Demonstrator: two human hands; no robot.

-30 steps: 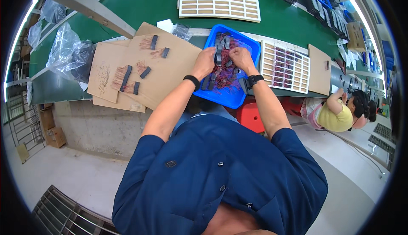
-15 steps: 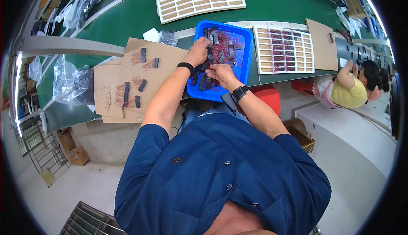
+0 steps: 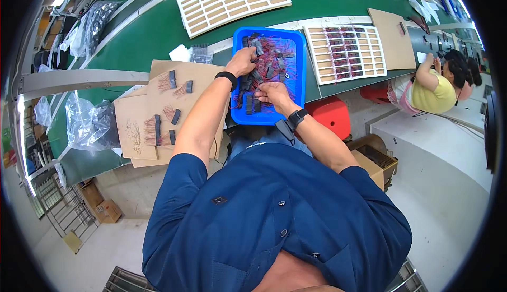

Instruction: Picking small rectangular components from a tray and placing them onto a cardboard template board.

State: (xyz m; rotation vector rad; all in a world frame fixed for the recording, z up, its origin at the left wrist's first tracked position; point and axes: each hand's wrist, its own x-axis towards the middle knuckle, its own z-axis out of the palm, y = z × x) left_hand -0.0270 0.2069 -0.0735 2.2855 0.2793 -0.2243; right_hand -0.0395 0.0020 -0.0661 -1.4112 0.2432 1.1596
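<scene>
Left hand [image 3: 243, 62] and right hand [image 3: 274, 94] are in the bin [image 3: 302, 70], among tangled wires [image 3: 270, 55]. Grips too small to tell.

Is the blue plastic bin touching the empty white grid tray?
Apart: the head view shows green tabletop between the blue plastic bin and the empty white grid tray.

Left hand [image 3: 243, 62] and right hand [image 3: 273, 94] both over blue tray [image 3: 259, 118], fingers among dark connectors [image 3: 270, 70] with red wires; grip unclear. Cardboard [image 3: 158, 100] at left carries more wired connectors. Right of tray: white grid frame [image 3: 371, 49], partly filled. Another grid frame [image 3: 232, 1] farther back, green surface [image 3: 327, 1].
</scene>
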